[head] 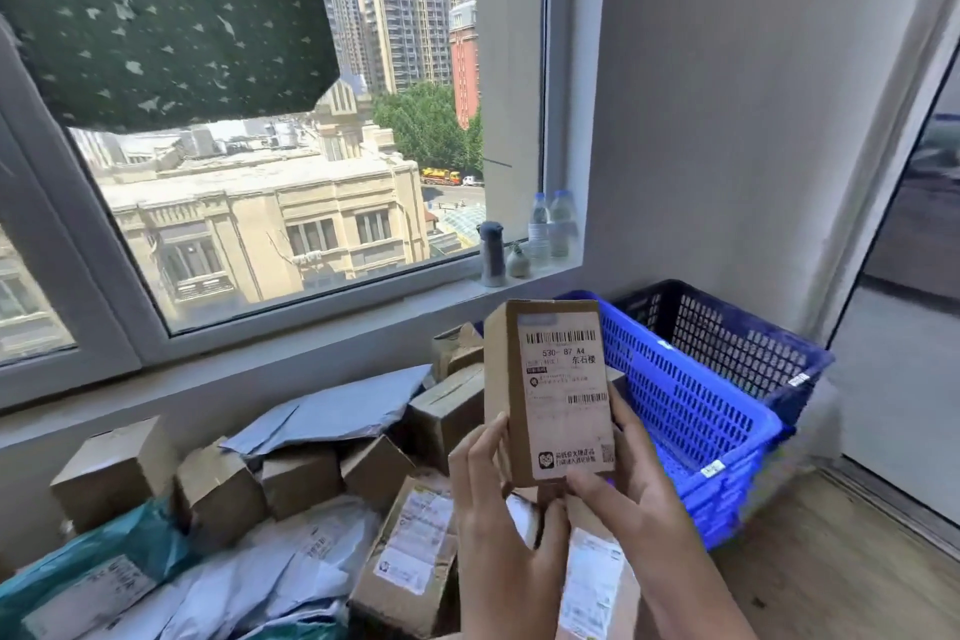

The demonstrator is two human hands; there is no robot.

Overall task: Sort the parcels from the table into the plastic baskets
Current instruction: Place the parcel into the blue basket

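I hold a small brown cardboard parcel (550, 390) upright in front of me, its white shipping label facing me. My left hand (498, 509) grips its lower left side and my right hand (634, 494) grips its lower right edge. Below and to the left lies a pile of parcels (291, 509): several brown boxes, grey and white mailer bags and a teal bag. To the right stands a bright blue plastic basket (691, 411), and a darker blue basket (737, 338) stands behind it against the wall.
A window sill (363, 307) runs behind the pile, with two water bottles (550, 229) and a grey flask (492, 252) on it. A white wall stands on the right. A wooden floor (831, 561) shows at the lower right.
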